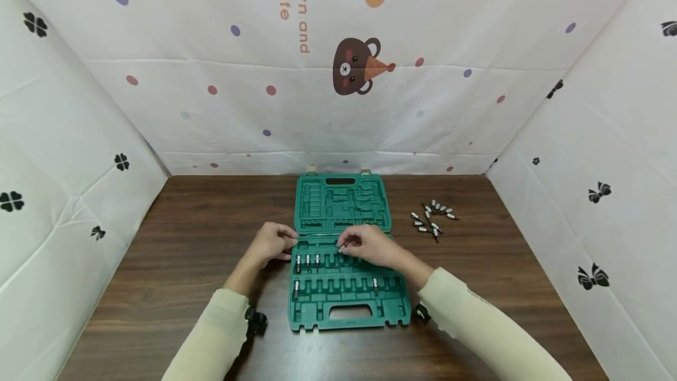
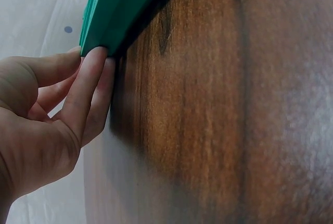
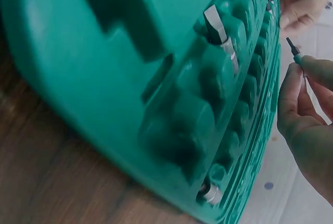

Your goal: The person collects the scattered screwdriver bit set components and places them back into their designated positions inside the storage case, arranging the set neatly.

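R hand (image 1: 371, 245) is pinching a bit socket (image 3: 295, 52) above the green case (image 1: 349, 324); L hand (image 1: 271, 243) is gripping case's edge. Bit's prob. weighing little, staying stiff, slick; collar's offering best hold.

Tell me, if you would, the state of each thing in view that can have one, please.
Green socket-bit case: open
Case lid: folded back
Lid latches: unfastened
Stored socket bits: lying in case slots
Loose socket bits: scattered right of the case
Held socket bit: out of any slot
Left hand: gripping the case's edge
Right hand: pinching the held socket bit
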Tool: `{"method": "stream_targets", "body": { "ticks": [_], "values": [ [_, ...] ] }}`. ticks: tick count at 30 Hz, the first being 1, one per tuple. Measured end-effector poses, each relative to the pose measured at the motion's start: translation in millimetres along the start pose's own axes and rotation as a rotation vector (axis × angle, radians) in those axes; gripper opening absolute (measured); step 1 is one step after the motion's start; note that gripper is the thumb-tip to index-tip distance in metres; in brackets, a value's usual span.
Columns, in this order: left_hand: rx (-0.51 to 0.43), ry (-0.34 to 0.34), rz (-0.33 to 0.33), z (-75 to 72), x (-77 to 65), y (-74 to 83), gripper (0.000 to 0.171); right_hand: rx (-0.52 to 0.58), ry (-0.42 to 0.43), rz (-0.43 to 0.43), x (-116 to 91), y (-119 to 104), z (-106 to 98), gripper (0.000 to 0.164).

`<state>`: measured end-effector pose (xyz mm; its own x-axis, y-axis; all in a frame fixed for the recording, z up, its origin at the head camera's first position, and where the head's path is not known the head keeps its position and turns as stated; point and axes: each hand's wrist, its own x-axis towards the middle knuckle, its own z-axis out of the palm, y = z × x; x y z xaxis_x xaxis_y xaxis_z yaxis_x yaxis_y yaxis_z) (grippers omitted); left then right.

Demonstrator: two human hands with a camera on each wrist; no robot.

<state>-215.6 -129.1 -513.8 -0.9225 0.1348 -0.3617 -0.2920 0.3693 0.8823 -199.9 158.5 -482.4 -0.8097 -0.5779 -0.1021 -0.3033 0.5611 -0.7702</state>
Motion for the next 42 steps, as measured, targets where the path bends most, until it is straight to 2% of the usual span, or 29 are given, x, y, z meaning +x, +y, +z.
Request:
{"method": "stream_targets", "body": {
  "ticks": [15,27,35,42],
  "values": [
    [-0.006,0.000,-0.007,-0.1,1.6,-1.2,0.016,-0.093,-0.054,-0.012,17.0,-11.9,15.9,0.008],
    [-0.002,0.009,-0.007,0.8,1.1,-1.4,0.016,-0.191,-0.086,-0.053,23.2,-17.4,21.0,0.007],
    [-0.002,0.016,-0.010,1.7,1.0,-0.6,0.016,-0.286,-0.079,-0.095,25.7,-25.1,25.0,0.005],
    [-0.003,0.022,-0.014,2.3,1.9,-0.9,0.016,-0.321,-0.080,-0.066,31.6,-26.2,27.9,0.006]
  ]
}}
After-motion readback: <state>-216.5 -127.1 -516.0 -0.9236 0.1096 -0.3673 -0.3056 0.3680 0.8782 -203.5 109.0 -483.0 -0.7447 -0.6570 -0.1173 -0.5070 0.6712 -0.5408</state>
